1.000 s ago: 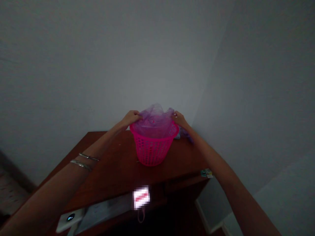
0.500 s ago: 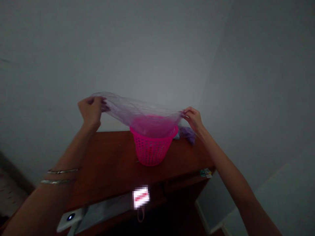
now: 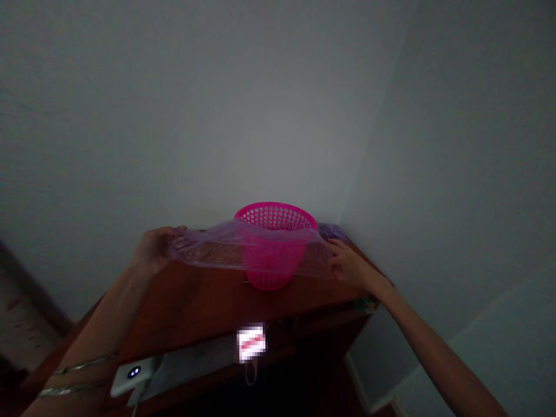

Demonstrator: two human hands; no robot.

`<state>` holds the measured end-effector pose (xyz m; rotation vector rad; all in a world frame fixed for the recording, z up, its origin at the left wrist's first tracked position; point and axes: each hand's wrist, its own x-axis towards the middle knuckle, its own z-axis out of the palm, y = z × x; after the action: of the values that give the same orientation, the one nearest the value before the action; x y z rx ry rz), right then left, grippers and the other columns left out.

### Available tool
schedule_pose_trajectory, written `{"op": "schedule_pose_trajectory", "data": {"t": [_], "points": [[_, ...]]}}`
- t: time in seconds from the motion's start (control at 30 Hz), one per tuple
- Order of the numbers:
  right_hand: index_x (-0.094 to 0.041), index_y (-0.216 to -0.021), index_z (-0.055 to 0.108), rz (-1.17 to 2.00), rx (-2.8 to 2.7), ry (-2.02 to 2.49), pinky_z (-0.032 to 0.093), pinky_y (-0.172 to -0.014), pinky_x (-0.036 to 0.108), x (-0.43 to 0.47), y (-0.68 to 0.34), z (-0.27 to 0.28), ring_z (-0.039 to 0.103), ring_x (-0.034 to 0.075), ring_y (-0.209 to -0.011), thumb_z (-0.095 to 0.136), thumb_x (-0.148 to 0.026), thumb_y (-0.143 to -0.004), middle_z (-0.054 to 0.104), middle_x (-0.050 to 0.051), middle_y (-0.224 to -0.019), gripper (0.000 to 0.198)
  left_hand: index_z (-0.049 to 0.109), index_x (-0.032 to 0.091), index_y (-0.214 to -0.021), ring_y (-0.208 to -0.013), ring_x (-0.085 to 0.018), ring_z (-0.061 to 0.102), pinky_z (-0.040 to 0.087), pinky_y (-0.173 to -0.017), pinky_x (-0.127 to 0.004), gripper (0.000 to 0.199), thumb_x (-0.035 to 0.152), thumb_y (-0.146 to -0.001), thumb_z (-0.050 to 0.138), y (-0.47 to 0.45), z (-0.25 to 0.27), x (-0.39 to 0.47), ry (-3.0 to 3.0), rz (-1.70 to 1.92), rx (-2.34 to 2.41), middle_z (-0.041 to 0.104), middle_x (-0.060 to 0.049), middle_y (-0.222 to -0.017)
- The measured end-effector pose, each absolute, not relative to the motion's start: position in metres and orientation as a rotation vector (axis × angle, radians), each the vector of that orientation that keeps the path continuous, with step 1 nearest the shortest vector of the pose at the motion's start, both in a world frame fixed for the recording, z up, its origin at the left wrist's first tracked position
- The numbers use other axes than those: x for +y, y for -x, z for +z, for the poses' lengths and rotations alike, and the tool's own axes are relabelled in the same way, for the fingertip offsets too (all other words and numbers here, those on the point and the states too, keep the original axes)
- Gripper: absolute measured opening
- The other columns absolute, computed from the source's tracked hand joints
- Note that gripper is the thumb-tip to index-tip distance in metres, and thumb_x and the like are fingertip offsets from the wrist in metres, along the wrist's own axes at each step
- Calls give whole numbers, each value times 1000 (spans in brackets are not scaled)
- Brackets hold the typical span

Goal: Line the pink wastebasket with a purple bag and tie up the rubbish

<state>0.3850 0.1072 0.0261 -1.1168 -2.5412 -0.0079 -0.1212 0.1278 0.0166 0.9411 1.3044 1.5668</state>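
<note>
A thin, see-through purple plastic bag [image 3: 217, 246] is stretched sideways between my hands, across the front of a pink basket [image 3: 278, 215]. The basket has holes in its wall and stands upright on a brown wooden desk [image 3: 195, 295]. Pinched in my left hand [image 3: 154, 249], left of the basket, is the bag's left end. My right hand [image 3: 350, 263] grips the other end, just right of the basket, with the fingers bent. Through the film the basket's front wall still shows; its far inner wall is uncovered.
Behind the basket's right side lies a crumpled purple bundle [image 3: 333, 232]. A white device with a lit round display [image 3: 134, 372] and a cable sits on the shelf below the desktop. Nearby hangs a blurred bright tag [image 3: 251, 343]. Walls rise behind and to the right.
Both hands have come down and nearer, drawing the bag from above the basket's opening to in front of its wall. The basket's far inner wall now shows.
</note>
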Motion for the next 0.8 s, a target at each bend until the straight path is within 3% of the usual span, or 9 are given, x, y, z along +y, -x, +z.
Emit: {"op": "schedule_pose_trajectory", "data": {"t": [0.1,0.17,0.27,0.43,0.57,0.67,0.77,0.8], "points": [[-25,-69,78,-47,-2426,1190,38,-122,59,121,-394,9,44,35,-150,59,-3,-71,59,9,-152,29,53,19,-72,-50,-9,35,34,-49,-21,18,23,-66,70,103,11,140,-882,1519,1252,45,6,-50],[-24,-94,82,-3,-2298,1226,40,-122,56,137,-397,3,50,32,-145,57,-7,-76,59,12,-151,35,56,19,-78,-53,-9,41,35,-52,-21,20,28,-72,73,93,14,152,-980,1603,1437,50,8,-53],[-22,-123,74,122,-2075,1302,45,-118,48,168,-397,-1,63,26,-130,49,-13,-87,68,13,-138,45,59,18,-83,-55,-10,42,32,-53,-20,19,35,-81,69,82,27,175,-1207,1612,1716,48,9,-51],[-18,-123,68,210,-1846,1536,54,-92,37,228,-382,4,73,23,-93,39,-29,-102,78,10,-102,38,58,17,-71,-52,-11,42,30,-51,-22,20,32,-83,63,70,47,228,-1290,1462,1771,46,6,-47],[-22,-135,68,131,-2031,1579,50,-97,34,271,-365,13,70,23,-106,45,-22,-100,76,12,-119,42,60,16,-68,-49,-14,46,36,-51,-24,15,27,-77,63,61,50,272,-1275,1320,1739,49,2,-48],[-19,-118,78,168,-2084,1604,47,-97,32,296,-356,16,68,24,-108,53,-16,-94,77,12,-114,34,56,16,-59,-46,-14,44,35,-49,-25,19,23,-74,65,54,47,297,-1267,1210,1710,46,1,-44],[-15,-78,76,569,-1844,1585,47,-80,27,317,-354,13,65,19,-82,66,-18,-84,71,6,-76,12,51,17,-51,-43,-11,37,28,-47,-26,29,20,-70,71,50,42,309,-1266,1131,1659,39,2,-40],[-15,-68,71,714,-1733,1562,46,-73,26,322,-354,10,60,16,-71,68,-20,-83,64,2,-64,15,50,16,-50,-44,-11,38,27,-48,-26,30,19,-69,74,50,39,311,-1269,1114,1628,38,2,-40]]}}
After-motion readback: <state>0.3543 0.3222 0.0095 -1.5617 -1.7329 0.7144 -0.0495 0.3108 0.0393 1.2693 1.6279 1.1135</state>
